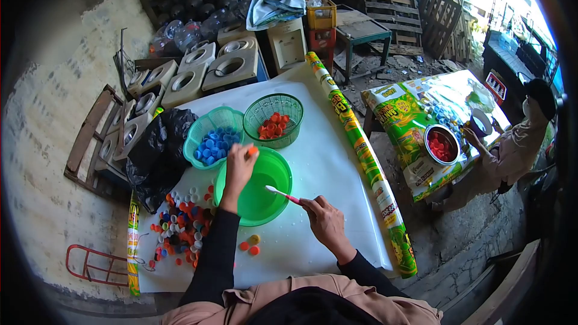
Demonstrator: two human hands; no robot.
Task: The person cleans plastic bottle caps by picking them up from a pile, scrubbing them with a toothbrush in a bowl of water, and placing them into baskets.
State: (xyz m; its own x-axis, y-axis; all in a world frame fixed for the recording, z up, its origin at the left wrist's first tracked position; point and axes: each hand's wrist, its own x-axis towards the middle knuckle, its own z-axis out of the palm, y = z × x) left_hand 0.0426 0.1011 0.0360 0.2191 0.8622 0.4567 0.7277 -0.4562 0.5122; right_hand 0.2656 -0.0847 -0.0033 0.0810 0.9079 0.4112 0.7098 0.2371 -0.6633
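Observation:
My left hand (238, 171) is closed on an orange bottle cap (252, 151), above the left rim of a bright green basin (283, 195). In my right hand (327, 222) is a toothbrush (283, 194) with a pink-red handle, its white head over the basin. Behind the basin stand a light green basket (195, 129) of blue caps (215, 145) and a darker green basket (257, 107) with orange-red caps (274, 126). A pile of mixed caps (186, 222) lies left of the basin, partly behind my left forearm. Several loose caps (254, 250) sit in front of it.
A black plastic bag (158, 156) rests at the table's left edge. The white table cover (337, 174) has a rolled, printed edge (361, 162) on the right. Across the gap, a person (512, 150) works at another table (415, 168) with a bowl of red caps (441, 144).

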